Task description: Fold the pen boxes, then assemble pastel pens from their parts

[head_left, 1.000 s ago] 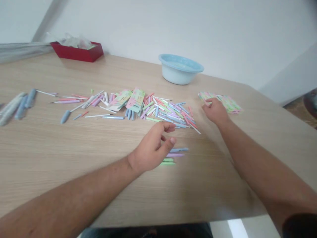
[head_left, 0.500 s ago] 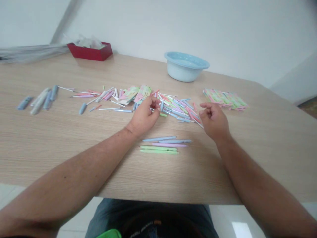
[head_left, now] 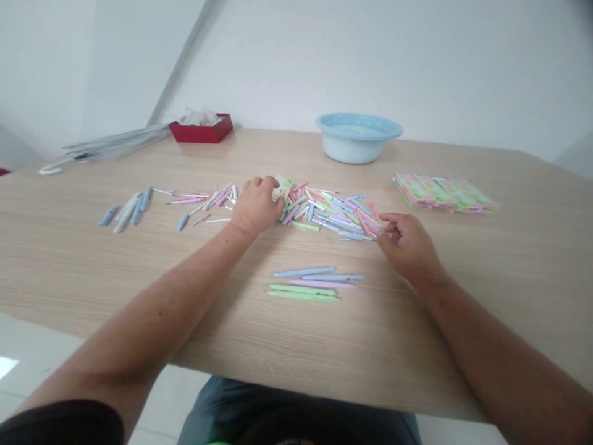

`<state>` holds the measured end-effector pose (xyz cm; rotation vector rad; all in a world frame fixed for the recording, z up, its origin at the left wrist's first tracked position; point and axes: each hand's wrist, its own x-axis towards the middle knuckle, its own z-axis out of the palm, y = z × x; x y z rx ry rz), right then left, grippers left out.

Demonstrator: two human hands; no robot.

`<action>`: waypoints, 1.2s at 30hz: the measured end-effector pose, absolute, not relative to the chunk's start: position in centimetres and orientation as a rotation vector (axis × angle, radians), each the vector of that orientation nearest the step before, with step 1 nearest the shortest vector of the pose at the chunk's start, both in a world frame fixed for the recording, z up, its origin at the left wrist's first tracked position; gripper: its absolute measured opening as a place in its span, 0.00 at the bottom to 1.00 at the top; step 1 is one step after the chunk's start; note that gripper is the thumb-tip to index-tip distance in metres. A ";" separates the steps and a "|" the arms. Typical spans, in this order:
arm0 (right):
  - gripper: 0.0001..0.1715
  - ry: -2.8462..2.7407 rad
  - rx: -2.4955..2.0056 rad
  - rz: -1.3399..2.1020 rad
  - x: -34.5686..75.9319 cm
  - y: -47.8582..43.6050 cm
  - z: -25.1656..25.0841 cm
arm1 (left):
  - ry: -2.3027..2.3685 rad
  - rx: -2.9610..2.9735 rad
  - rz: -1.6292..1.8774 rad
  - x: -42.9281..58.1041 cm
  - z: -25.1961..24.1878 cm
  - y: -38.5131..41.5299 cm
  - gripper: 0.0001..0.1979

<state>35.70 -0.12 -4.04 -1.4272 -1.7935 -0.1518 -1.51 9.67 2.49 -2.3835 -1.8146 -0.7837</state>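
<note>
The person's left hand (head_left: 258,205) bends down over the left part of the heap of pen parts (head_left: 341,213), its fingers curved beside a printed card (head_left: 283,186); its fingertips are partly hidden, so whether it grips the card cannot be told; the right hand (head_left: 410,248) is at the heap's right end, thumb and forefinger narrowly apart by the ends of the parts, and whether it pinches one cannot be told; nearer the person, well apart from the heap, lie five pens (head_left: 323,284), two blue, one purple and two green; to the right, beyond the right hand, are overlapping printed packs (head_left: 445,193); to the left are loose pieces (head_left: 189,199) and blue and whitish bundles (head_left: 130,211); farther back on the desk (head_left: 393,346) stand a blue basin (head_left: 359,145), a red box (head_left: 199,134) holding clear plastic and, beside it, a clear umbrella (head_left: 123,143).
</note>
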 end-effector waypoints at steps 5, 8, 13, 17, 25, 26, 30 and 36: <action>0.21 -1.817 -1.404 -0.151 35.4 -0.2 -3.8 | -1.940 -2.289 -0.468 0.4 3.2 11.9 0.34; 0.22 -1.819 -1.399 -0.148 35.4 -0.1 -3.8 | -2.021 -2.261 -0.300 1.5 3.1 12.8 0.36; 0.22 -1.811 -1.405 -0.141 35.3 0.0 -3.8 | -2.095 -2.225 -0.162 2.0 2.4 14.0 0.35; 0.22 -1.832 -1.386 -0.118 34.9 -0.2 -3.7 | -2.119 -2.202 -0.133 1.9 1.9 14.6 0.35; 0.21 -1.860 -1.379 -0.113 34.9 -0.1 -3.9 | -2.099 -2.159 -0.236 1.4 2.0 14.8 0.35; 0.22 -1.858 -1.380 -0.110 34.9 -0.1 -3.9 | -2.095 -2.149 -0.253 1.1 2.1 14.7 0.34; 0.22 -1.854 -1.375 -0.094 35.0 -0.1 -3.9 | -2.053 -2.126 -0.316 0.1 3.1 13.7 0.33; 0.24 -1.772 -1.437 -0.025 35.0 0.2 -3.7 | -1.727 -2.379 -0.622 0.3 4.6 8.3 0.34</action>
